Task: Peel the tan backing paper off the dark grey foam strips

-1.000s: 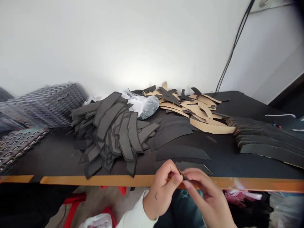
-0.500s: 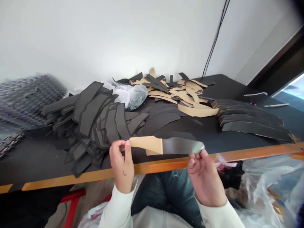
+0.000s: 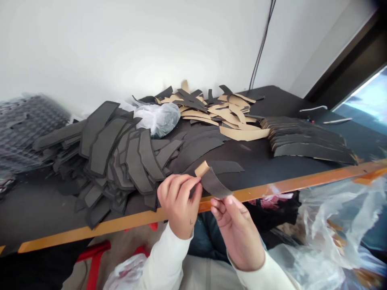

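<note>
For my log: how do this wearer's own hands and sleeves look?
Both the left hand and right hand are ungloved. A small dark L-shaped mark sits on the back of the left. Long off-white sleeves reach the wrists.

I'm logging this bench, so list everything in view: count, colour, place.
table: one, black, along wall
held strip: one, dark and tan, centre foreground
padded pieces: many, dark grey, table left
loose strips: many, tan and black, near wall
stacked strips: many, black, table right
flat pieces: several, black, table centre
plastic bag: one, whitish, behind padded pieces
openwork stack: blurred, grey, far left
cables: two, black, on wall
thin strips: two, white, far right
red parts: several, red, below table
sheeting: count unclear, translucent, lower right
left hand: one, bare, strip's left
right hand: one, bare, strip's right
</note>
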Tool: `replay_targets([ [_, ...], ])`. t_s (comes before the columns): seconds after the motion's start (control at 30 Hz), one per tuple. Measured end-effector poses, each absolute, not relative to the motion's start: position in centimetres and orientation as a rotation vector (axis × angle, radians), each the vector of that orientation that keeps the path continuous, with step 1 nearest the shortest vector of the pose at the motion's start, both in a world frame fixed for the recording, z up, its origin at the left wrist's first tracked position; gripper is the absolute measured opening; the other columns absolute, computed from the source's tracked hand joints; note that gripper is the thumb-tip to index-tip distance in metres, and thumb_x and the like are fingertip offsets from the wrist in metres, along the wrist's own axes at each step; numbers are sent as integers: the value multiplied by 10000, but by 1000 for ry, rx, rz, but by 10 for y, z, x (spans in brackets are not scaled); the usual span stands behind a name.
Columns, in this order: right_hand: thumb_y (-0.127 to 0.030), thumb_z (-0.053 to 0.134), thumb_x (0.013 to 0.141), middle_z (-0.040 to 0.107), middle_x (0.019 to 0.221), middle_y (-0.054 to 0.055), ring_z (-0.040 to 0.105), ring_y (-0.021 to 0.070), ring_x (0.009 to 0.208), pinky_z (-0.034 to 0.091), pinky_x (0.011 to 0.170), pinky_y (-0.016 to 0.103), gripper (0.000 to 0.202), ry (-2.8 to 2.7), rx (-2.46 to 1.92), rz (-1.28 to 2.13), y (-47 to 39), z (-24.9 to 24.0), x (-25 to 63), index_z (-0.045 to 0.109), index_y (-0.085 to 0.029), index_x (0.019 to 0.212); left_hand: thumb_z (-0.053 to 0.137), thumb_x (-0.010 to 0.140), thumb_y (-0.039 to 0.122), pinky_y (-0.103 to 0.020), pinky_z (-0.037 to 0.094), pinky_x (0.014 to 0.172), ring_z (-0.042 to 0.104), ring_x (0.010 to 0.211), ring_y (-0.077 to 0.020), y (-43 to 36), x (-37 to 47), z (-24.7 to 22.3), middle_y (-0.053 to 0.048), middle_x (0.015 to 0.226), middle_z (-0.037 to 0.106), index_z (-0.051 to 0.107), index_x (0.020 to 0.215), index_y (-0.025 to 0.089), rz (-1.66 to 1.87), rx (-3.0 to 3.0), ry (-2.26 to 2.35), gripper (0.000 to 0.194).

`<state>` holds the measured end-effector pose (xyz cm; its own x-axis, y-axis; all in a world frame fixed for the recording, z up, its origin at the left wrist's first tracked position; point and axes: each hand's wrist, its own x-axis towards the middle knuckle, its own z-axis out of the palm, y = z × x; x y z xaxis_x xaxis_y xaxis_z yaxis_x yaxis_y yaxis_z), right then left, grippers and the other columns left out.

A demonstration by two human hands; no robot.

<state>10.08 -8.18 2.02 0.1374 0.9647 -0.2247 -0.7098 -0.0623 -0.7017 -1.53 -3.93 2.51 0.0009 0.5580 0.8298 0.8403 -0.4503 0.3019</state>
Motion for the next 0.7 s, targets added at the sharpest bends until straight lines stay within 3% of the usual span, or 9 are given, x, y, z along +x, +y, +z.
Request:
replay_targets([
  [0.13, -432, 728, 814, 768, 849, 46, 733, 183, 751, 613, 647, 291, 207, -662, -885, 1252, -84, 14, 109, 775, -231, 831, 671, 835, 147, -370, 445, 862, 599, 873, -200, -37, -21, 30, -19, 842, 697, 679, 842, 226, -1529, -1969, -1581, 80],
  [0.3, -384, 568, 940, 695, 719, 17, 661, 158, 690, 551, 652, 288, 216, -886, -953, 795, -76, 20, 139, 728, -242, 907, 638, 876, 180, -353, 488, 810, 586, 854, -184, -42, -30, 31, -24, 852, 629, 683, 838, 227, -1785, -2053, -1561, 76],
  [0.43, -475, 534, 929, 698, 983, 62, 641, 227, 947, 517, 818, 364, 287, -1281, -1083, 655, -61, 36, 161, 699, -260, 1022, 610, 888, 155, -351, 507, 781, 549, 848, -176, -47, -34, 29, -21, 839, 525, 706, 803, 270, -1823, -2215, -1249, 173],
  [0.5, -526, 553, 900, 684, 1019, 68, 612, 249, 999, 488, 860, 385, 317, -1535, -1166, 632, -57, 43, 164, 711, -260, 966, 640, 866, 151, -333, 499, 770, 526, 845, -169, -50, -35, 28, -14, 825, 482, 716, 767, 295, -1744, -2176, -1137, 190],
  [0.7, -366, 634, 885, 636, 834, 28, 602, 193, 846, 478, 762, 324, 174, -1572, -1185, 713, -61, 43, 157, 649, -239, 766, 706, 802, 102, -278, 493, 774, 445, 795, -140, -61, -30, 24, 11, 809, 377, 650, 668, 300, -1648, -2184, -984, 245],
])
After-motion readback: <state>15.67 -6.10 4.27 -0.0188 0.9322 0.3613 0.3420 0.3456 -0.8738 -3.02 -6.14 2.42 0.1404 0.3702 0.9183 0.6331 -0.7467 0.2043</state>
